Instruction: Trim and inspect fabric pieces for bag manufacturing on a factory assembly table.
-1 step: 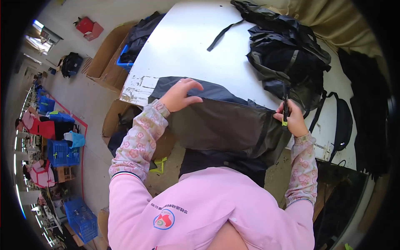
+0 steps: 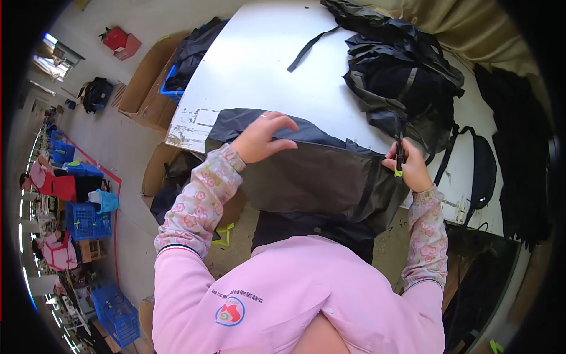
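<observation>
A dark grey coated fabric piece (image 2: pixel 306 177) drapes over the table's near edge and hangs toward my lap, its black upper part lying folded on the tabletop. My left hand (image 2: pixel 265 137) rests over its left part, thumb and fingers spread, holding nothing. At the right end of the fabric, my right hand (image 2: pixel 414 168) is closed around a slim black tool (image 2: pixel 399 154) with a yellow-green end, pointing away from me. Its exact kind is not clear. Thumb and fingertips of that hand meet at the fabric's corner. Patterned sleeves cover both forearms.
A heap of black and grey bags (image 2: pixel 407 76) with straps covers the white table's (image 2: pixel 259 65) far right. A small black pouch (image 2: pixel 482 171) lies at the right edge. Cardboard boxes (image 2: pixel 147 82) stand left. Farther left are blue crates (image 2: pixel 88 219) and people.
My left hand has shifted slightly to the right over the fabric. The whole view has moved a little; my right hand keeps its hold at the corner.
</observation>
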`<action>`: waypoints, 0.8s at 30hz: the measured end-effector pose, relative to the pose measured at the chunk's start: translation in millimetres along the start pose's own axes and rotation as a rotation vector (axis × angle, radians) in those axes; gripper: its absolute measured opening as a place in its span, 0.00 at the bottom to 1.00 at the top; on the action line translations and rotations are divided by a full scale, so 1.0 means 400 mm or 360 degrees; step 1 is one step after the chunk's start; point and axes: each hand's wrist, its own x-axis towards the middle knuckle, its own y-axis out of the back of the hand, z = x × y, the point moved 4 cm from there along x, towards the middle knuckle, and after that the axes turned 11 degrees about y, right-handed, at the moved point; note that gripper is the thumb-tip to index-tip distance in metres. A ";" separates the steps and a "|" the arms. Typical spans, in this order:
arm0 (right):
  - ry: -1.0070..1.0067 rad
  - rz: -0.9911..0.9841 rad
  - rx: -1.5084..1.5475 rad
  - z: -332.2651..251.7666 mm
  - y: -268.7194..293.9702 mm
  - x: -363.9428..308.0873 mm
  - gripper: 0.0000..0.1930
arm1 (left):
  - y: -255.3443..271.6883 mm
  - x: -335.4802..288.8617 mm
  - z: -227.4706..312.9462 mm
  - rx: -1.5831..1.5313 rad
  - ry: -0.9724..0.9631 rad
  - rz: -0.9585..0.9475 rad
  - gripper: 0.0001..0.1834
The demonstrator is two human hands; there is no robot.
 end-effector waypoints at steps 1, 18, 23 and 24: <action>0.0022 0.0005 0.0003 -0.005 -0.005 -0.007 0.14 | -0.033 0.019 0.080 -0.0121 -0.0196 0.0030 0.17; 0.0579 -0.0370 -0.1456 -0.214 0.107 -0.125 0.28 | -0.387 0.094 0.227 -0.1421 0.0237 -0.0848 0.13; 0.0535 -0.0714 -0.1669 -0.203 0.134 -0.136 0.27 | -0.373 0.090 0.247 -0.1187 0.0162 -0.1032 0.12; 0.0570 -0.0726 -0.1672 -0.202 0.136 -0.138 0.27 | -0.372 0.089 0.249 -0.1188 0.0163 -0.1029 0.12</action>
